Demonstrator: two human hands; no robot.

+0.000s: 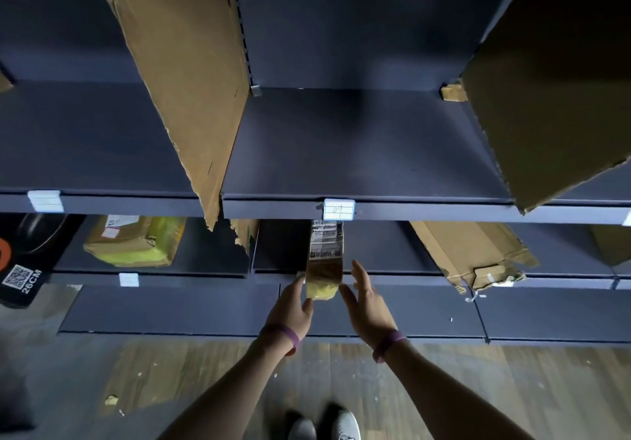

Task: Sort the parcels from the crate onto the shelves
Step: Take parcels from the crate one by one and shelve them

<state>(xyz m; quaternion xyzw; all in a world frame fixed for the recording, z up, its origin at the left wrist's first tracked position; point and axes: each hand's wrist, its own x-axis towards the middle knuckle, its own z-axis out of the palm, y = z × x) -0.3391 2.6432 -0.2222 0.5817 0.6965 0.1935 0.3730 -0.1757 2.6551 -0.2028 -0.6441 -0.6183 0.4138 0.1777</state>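
As parcel lies lengthwise into centre-frame shelf, near end between hands: left hand touching, grip uncertain; right hand spread, just beside.

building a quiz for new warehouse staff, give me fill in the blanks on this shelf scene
The parcel between the left hand and right hand has a ____ near end.
The tag above it reads ____.
The wristband on the left wrist is ____.
Missing: yellow; 09; purple
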